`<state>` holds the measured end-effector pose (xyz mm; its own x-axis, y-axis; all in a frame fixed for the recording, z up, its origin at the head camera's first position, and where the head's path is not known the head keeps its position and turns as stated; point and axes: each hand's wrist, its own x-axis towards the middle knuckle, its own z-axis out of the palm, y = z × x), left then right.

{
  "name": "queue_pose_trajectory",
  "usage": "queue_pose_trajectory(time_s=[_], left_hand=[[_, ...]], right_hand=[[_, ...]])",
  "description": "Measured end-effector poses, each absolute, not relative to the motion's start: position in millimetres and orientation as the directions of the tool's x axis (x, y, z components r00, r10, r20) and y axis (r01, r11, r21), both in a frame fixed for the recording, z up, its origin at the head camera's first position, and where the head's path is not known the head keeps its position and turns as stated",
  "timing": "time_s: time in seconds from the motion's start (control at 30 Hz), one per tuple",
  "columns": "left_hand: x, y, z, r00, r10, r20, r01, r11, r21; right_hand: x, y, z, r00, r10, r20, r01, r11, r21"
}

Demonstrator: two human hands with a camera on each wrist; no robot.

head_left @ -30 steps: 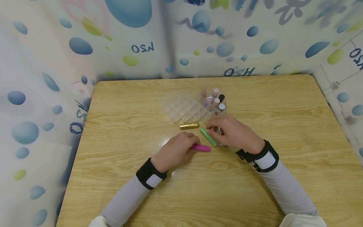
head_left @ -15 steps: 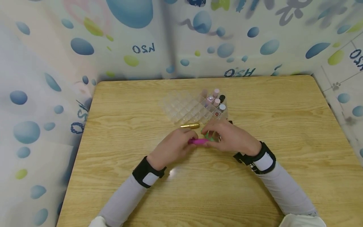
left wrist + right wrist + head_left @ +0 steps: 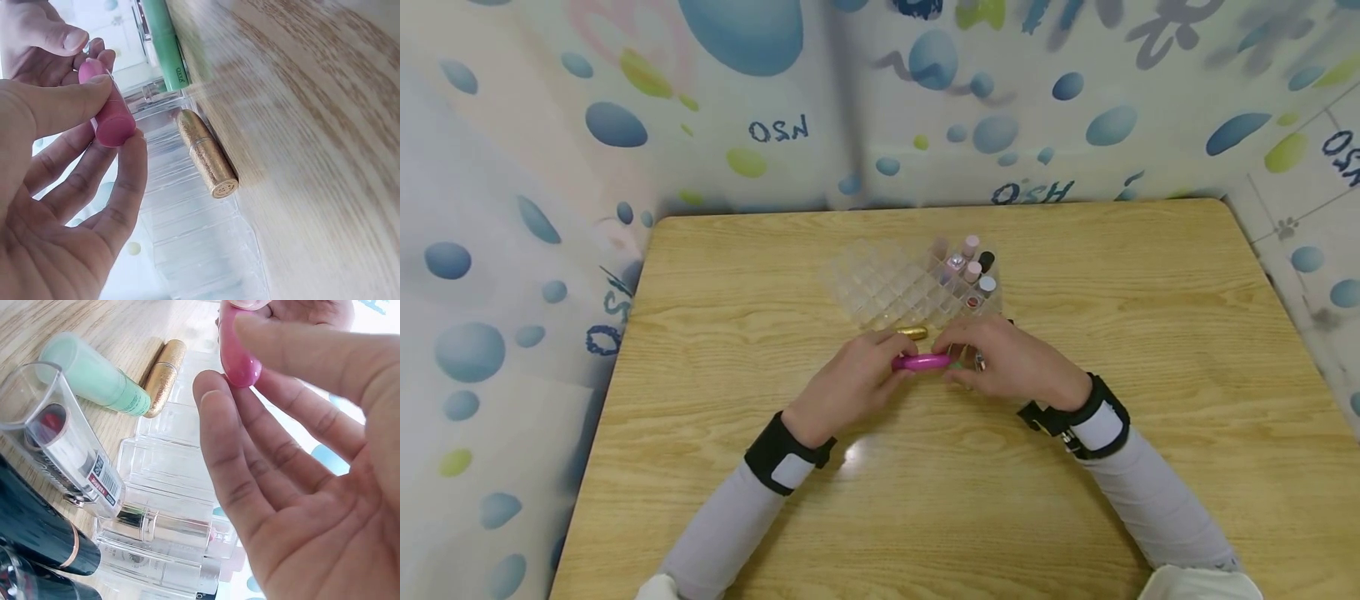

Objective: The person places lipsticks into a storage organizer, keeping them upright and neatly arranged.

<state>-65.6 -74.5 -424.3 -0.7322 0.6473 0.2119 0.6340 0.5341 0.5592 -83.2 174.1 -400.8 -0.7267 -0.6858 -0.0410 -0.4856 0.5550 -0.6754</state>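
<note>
My left hand (image 3: 850, 383) pinches a glossy pink lipstick tube (image 3: 922, 362) between thumb and fingers, just above the table. In the left wrist view the flat end of the pink tube (image 3: 115, 130) faces the camera. My right hand (image 3: 1011, 358) is at its rounded tip (image 3: 242, 372), fingers loosely spread around it; whether they touch it is hard to tell. A gold lipstick (image 3: 207, 159) lies beyond my left hand. A green tube (image 3: 94, 375) lies beside my right hand, mostly covered by it in the head view.
Behind the hands stands a clear divided organizer (image 3: 880, 283), with several cosmetics in its right cells. In the right wrist view, a clear-capped lipstick (image 3: 78, 459) and a dark glossy tube (image 3: 44, 519) lie near the right hand. A patterned wall backs the wooden table (image 3: 1112, 283).
My left hand has lifted the pink tube and brought it a little farther back, toward my right hand. The right hand has shifted slightly left and now covers most of the green tube.
</note>
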Motion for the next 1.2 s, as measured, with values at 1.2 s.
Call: queue_pose_trajectory(time_s=[1.2], left_hand=[[-66, -70, -433, -0.711, 0.659, 0.243, 0.629, 0.442, 0.640]], right_hand=[[-71, 164, -396, -0.687, -0.683, 0.249, -0.653, 0.429, -0.625]])
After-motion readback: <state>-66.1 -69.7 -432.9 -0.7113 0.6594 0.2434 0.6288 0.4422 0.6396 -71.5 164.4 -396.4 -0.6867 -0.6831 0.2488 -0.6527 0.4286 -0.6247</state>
